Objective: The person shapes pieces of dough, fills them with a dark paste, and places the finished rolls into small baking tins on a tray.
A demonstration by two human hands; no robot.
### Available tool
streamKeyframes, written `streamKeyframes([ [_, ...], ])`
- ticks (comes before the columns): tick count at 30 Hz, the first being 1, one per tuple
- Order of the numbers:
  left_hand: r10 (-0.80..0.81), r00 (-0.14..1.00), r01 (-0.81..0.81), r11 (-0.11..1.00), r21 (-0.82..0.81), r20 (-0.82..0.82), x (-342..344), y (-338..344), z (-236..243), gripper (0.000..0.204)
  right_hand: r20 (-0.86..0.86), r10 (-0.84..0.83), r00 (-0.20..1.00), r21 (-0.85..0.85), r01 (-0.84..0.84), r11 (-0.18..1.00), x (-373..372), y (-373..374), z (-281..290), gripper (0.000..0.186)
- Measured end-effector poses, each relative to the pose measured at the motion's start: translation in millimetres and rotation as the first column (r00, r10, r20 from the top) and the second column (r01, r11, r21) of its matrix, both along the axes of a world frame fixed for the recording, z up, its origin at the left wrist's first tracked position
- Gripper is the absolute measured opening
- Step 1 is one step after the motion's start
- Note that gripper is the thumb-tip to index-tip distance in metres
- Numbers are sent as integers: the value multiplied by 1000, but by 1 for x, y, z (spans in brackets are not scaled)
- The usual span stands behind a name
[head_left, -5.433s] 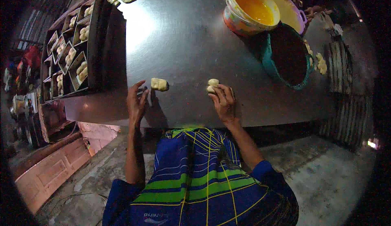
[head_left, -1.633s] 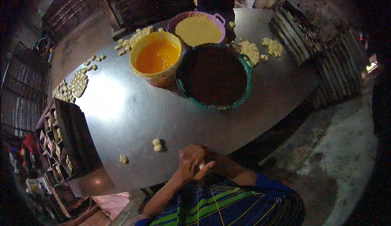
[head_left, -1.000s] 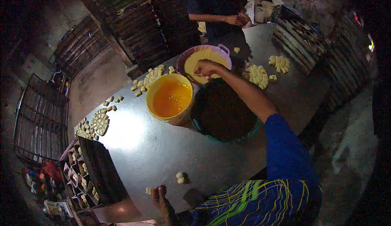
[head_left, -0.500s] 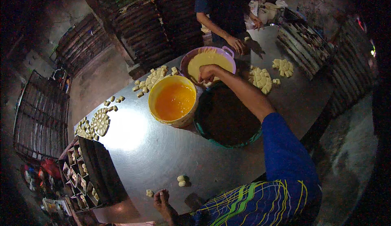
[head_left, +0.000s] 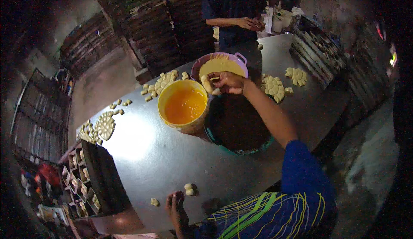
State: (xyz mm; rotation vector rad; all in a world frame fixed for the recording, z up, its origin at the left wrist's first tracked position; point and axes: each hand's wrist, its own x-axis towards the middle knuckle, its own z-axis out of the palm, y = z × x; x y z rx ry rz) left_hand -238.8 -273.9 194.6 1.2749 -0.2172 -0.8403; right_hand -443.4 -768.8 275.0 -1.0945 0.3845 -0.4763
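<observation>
My right hand (head_left: pixel 226 80) is closed on a pale, lumpy dough piece (head_left: pixel 208 85) over the near rim of the purple basin (head_left: pixel 198 60) of cream batter. Just below it are the yellow bucket (head_left: pixel 183 105) of orange liquid and the teal tub (head_left: pixel 238 122) with dark, unclear contents. My left hand (head_left: pixel 175 209) lies open at the metal table's (head_left: pixel 159 166) near edge, between a small dough lump (head_left: pixel 155 202) and two dough balls (head_left: pixel 189 189).
Cut dough rounds (head_left: pixel 105 126) and pieces sit along the far edges. Dough-filled tins (head_left: pixel 81 183) stand at left; corrugated trays (head_left: pixel 312 58) lie at right. Another person (head_left: pixel 232 10) stands opposite, hands together (head_left: pixel 251 23). A post (head_left: pixel 120 36) rises behind.
Since half a second ago, my right hand has turned, showing the pale piece. My left hand has shifted slightly right. The other person's hands have come up together, away from the table.
</observation>
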Motion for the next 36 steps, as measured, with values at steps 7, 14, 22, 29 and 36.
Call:
streamKeyframes([
  [7, -520, 797, 495, 854, -161, -307, -30, -65, 47, 45, 141, -52, 989, 181, 26, 983, 32, 235, 11, 58],
  [14, -495, 681, 439, 866, -240, -540, -3, -28, 53, 39, 37, -155, 987, 302, 137, 943, 61, 361, -16, 63],
  [22, -351, 657, 353, 925, -139, -667, 30, 50, -9, 28, -180, -184, 966, 367, 239, 899, 98, 443, -65, 68],
  [29, -181, 758, 295, 952, 81, -627, 50, 83, -25, 26, -269, -136, 954, 500, 259, 826, 109, 480, -122, 54],
  [36, -209, 736, 297, 954, 30, -643, 66, 84, -18, 25, -278, -209, 938, 309, 293, 905, 131, 486, -111, 41],
])
